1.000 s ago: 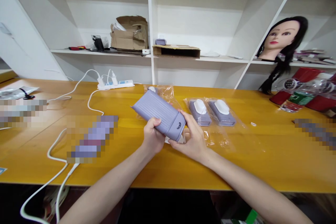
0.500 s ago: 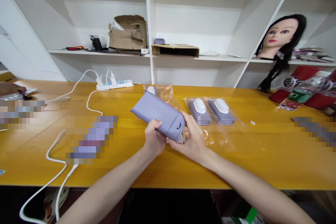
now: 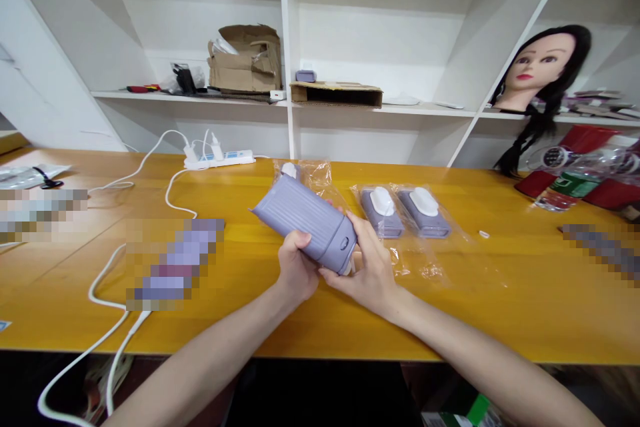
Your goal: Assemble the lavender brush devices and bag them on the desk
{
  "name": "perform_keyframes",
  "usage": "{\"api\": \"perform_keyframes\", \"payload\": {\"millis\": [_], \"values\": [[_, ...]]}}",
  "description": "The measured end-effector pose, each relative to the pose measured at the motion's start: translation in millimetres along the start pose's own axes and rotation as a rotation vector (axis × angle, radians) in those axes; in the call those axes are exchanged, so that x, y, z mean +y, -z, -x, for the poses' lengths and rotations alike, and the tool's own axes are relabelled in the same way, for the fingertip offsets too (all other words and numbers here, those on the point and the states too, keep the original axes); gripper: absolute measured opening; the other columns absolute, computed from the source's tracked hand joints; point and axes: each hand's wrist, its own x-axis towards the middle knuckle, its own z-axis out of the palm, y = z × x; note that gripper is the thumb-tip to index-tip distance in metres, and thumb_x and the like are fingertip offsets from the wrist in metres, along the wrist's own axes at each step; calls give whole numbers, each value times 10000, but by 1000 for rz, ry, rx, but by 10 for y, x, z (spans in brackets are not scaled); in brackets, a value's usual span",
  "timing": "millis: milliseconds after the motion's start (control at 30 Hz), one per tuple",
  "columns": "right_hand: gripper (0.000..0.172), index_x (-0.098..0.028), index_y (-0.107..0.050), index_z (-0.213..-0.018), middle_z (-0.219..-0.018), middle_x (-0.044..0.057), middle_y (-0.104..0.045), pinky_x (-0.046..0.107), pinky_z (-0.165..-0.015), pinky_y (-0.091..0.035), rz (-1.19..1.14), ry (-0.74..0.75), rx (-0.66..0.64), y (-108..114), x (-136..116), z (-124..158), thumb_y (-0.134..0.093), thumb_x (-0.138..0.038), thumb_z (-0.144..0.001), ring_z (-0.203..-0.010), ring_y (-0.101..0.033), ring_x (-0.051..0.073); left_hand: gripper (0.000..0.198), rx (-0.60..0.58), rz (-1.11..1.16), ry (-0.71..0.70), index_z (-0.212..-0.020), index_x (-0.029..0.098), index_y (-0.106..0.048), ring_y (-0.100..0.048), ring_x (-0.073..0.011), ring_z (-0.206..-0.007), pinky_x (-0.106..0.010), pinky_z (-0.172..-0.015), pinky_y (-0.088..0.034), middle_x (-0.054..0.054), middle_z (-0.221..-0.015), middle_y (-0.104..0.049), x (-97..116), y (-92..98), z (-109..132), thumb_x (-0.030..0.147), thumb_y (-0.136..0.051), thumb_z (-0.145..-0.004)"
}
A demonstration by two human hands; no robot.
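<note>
Between both hands, above the table, is a purple ribbed plastic casing (image 3: 305,217), tilted with its narrow end toward the lower right and a small oval opening near that end. My left hand (image 3: 296,270) grips its near side, thumb on the upper face, other fingers hidden beneath. My right hand (image 3: 369,260) wraps the lower right end, and a bit of something pale shows under it there. Right of the hands lie two similar purple units, one nearer (image 3: 390,225) and one farther right (image 3: 434,221), each with a white oval piece on top, in clear plastic.
Behind the casing sits another purple unit with a white piece (image 3: 289,171). A white power strip (image 3: 220,160), cables and a blurred phone-like object (image 3: 177,263) are at left. Bottles (image 3: 573,180) and a mannequin head (image 3: 543,67) stand at right. Shelves hold cardboard boxes (image 3: 245,67).
The casing has turned slightly in my hands, its oval end looking a little different. Another person's hand at the far left has gone out of view.
</note>
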Motion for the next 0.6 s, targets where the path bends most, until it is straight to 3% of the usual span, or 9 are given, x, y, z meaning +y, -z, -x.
{"api": "perform_keyframes", "payload": {"millis": [233, 400, 600], "values": [[810, -207, -322, -1335, -1152, 152, -580, 470, -842, -559, 22, -12, -4, 1, 30, 5, -727, -408, -663, -1044, -624, 301, 491, 37, -33, 7, -1047, 171, -636, -675, -311, -931, -435, -845, -534, -62, -919, -725, -35, -6, 45, 243, -547, -569], [832, -178, -300, -1364, -1096, 159, -585, 435, -765, -584, 80, 32, 69, -2, -30, 15, -710, -407, -677, -978, -637, 291, 472, 21, 16, -23, -1053, 181, -636, -666, -306, -968, -419, -853, -531, -61, -954, -721, -54, -14, 73, 258, -538, -598], [900, -178, -230, -1418, -1180, 178, -555, 452, -809, -568, 100, 100, 111, -20, -39, 29, -687, -391, -672, -1058, -601, 307, 483, 77, -22, -90, -1056, 192, -634, -642, -300, -1024, -392, -881, -513, -53, -1015, -711, -28, -73, 128, 241, -564, -580]]}}
